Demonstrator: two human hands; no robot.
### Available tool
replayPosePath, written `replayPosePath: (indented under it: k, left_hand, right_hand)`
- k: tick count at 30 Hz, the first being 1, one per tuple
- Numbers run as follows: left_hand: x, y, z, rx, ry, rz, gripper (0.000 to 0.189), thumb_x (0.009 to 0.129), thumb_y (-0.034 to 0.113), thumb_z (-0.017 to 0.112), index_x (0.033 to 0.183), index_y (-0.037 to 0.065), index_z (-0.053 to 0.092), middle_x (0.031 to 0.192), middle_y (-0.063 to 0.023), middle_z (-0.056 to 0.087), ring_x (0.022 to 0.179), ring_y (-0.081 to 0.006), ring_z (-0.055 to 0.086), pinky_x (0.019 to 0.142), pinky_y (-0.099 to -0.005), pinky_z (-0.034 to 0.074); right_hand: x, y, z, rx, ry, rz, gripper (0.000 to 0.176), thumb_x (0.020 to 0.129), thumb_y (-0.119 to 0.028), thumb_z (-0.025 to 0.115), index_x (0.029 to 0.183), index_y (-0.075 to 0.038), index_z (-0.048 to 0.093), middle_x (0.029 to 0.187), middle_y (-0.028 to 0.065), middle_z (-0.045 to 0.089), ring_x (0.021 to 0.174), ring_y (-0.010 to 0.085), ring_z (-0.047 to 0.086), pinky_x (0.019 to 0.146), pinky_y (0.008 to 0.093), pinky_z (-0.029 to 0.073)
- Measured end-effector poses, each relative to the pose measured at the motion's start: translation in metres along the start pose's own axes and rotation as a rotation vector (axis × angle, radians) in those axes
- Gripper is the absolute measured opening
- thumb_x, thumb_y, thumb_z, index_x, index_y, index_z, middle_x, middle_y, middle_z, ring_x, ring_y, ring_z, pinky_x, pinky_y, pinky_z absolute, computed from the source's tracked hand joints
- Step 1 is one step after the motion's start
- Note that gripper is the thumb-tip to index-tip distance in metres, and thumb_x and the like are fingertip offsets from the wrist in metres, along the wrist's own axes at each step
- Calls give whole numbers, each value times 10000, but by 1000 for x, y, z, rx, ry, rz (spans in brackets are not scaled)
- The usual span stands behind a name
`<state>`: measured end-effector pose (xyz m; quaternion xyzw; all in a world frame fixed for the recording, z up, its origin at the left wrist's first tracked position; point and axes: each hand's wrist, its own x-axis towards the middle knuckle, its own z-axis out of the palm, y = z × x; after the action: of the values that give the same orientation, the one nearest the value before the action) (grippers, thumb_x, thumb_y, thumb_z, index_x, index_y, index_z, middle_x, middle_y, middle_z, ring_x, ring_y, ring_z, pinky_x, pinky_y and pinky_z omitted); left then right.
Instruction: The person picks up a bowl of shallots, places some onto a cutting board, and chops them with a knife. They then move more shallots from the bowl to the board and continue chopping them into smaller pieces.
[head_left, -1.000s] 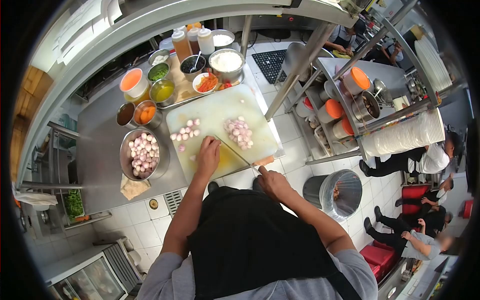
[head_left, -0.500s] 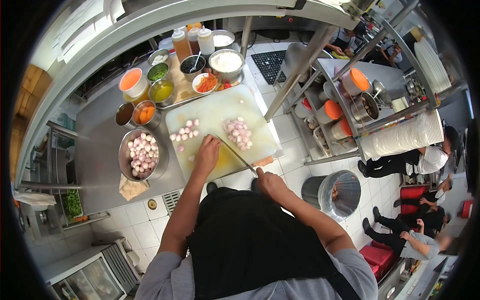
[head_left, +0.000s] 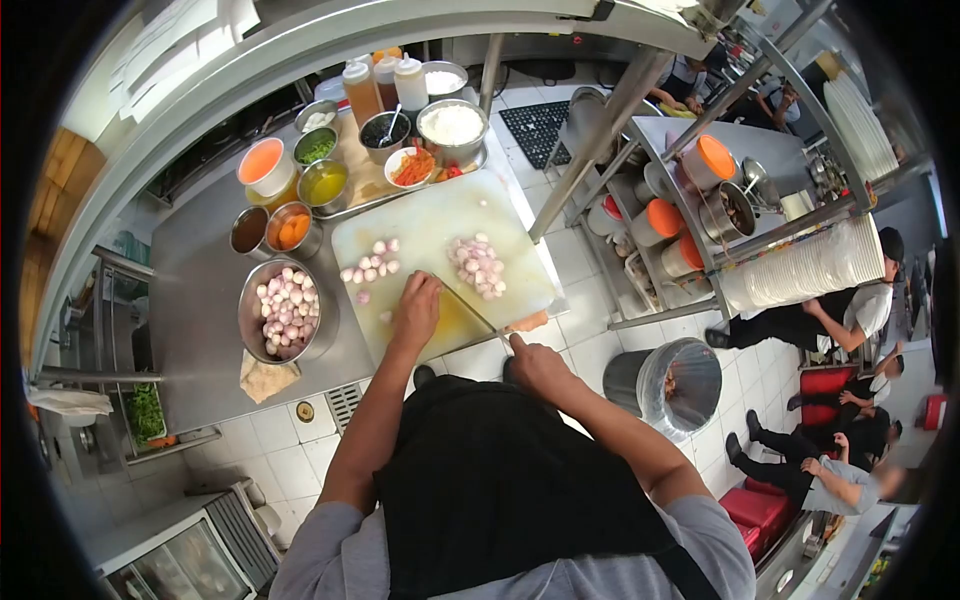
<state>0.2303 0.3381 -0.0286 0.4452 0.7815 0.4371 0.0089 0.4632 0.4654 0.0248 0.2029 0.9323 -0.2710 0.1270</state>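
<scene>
My left hand presses down on a small shallot on the white cutting board, fingers curled over it. My right hand is shut on the handle of a knife whose blade lies against the left fingers. A loose group of whole pink shallots lies on the board's left part. A pile of cut shallots sits on the right part. A steel bowl full of shallots stands left of the board.
Steel cups of sauces and garnishes, squeeze bottles and a bowl of white powder stand behind the board. A folded cloth lies by the bowl. A lined bin stands on the floor at right. Other people work near stacked plates.
The knife has shifted slightly along the board beside my left fingers, and my right hand has moved a little to the left. The person at far right has moved nearer the plates.
</scene>
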Motion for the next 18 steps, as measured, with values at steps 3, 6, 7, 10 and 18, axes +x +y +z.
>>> replayPosePath:
  k: [3, 6, 7, 10, 18]
  left_hand:
    - [-1, -1, -1, -26, -19, 3, 93, 921, -1, 583, 1004, -21, 620, 981, -155, 562, 970, -352, 582, 832, -435, 487]
    - [-3, -2, 2, -9, -6, 17, 102, 925, 3, 578, 1013, -15, 624, 983, -155, 563, 976, -351, 583, 839, -432, 489]
    - [-3, -2, 2, -8, -3, 14, 105, 926, 4, 576, 1016, -15, 626, 986, -155, 564, 980, -352, 583, 844, -432, 490]
    - [-2, -5, 0, 7, -4, -4, 104, 926, 4, 574, 1013, -17, 626, 990, -155, 566, 985, -354, 582, 848, -434, 491]
    - [5, -1, -1, -13, 42, 61, 66, 926, 30, 598, 977, -10, 608, 988, -158, 581, 926, -362, 608, 799, -429, 493]
  right_hand:
    - [-4, -8, -9, 24, -17, 38, 358, 900, -106, 502, 1222, 47, 463, 779, 272, 664, 738, 477, 657, 691, 582, 526]
    - [-2, -1, 2, 27, 0, 11, 363, 902, -111, 502, 1229, 42, 464, 780, 275, 665, 747, 479, 658, 695, 590, 522]
    - [-3, -2, -1, 23, 2, 11, 363, 902, -111, 502, 1229, 42, 464, 780, 275, 665, 747, 479, 658, 695, 590, 522]
    - [0, -6, -6, 36, -33, 84, 342, 901, -110, 500, 1208, 37, 471, 787, 284, 666, 756, 485, 659, 697, 593, 520]
    - [1, 13, -11, 116, -40, 42, 255, 943, -160, 490, 1122, 21, 484, 811, 303, 670, 785, 509, 653, 728, 600, 513]
